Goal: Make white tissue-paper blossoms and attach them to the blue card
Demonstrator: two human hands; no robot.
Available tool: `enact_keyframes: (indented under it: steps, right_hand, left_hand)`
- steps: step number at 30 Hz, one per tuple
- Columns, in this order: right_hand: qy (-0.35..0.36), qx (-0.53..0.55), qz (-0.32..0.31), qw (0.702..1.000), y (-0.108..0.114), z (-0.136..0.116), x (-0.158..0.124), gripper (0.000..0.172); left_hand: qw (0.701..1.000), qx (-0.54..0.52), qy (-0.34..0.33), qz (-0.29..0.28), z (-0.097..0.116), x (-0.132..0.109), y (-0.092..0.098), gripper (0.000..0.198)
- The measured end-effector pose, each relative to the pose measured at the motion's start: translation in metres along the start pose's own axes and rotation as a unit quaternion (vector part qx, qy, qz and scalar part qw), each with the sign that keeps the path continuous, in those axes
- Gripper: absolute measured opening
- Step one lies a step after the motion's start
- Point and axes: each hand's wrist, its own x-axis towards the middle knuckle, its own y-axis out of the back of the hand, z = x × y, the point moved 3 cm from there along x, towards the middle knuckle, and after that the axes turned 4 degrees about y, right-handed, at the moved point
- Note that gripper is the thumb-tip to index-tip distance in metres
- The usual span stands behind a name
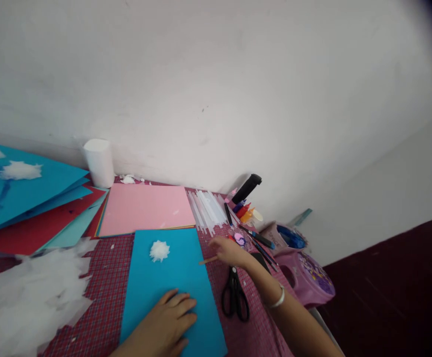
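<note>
My left hand (pixel 169 322) lies flat on a blue sheet of paper (pixel 181 277), fingers spread. Near the sheet's top sits a white paper puff (pixel 159 251) with a ragged edge. Past the sheet's right edge, my right hand (pixel 228 250) is closed around a thin wooden stick (pixel 209 260), whose free end points left over the paper. Whether the stick has a tip of some kind is too small to tell. Just below that hand rest black-handled scissors (pixel 234 295). A small clear dish of purple and pink paint (pixel 239 239) is right beside it.
Pink paper (pixel 147 208) and glue sticks (pixel 208 208) lie behind. Left are white paper pieces (pixel 33 302), stacked coloured sheets (pixel 71 210) and a white roll (pixel 100 163). Right are paint bottles (pixel 246 214), a black glue gun (pixel 247 187) and a pink container (pixel 301 277).
</note>
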Motion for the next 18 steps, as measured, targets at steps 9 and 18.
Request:
enact_keyframes:
  steps: [9,18]
  right_hand:
    - [-0.119,0.037,0.112,0.986,-0.018,0.001,0.062,0.013]
    - [0.009,0.091,0.087,0.992,0.011,-0.036,0.139,0.011]
  left_hand:
    - [1.0,0.028,-0.006,0.0,0.002,0.0,0.004,0.042]
    - [0.977,0.093,-0.088,0.168,-0.022,0.009,-0.039,0.014]
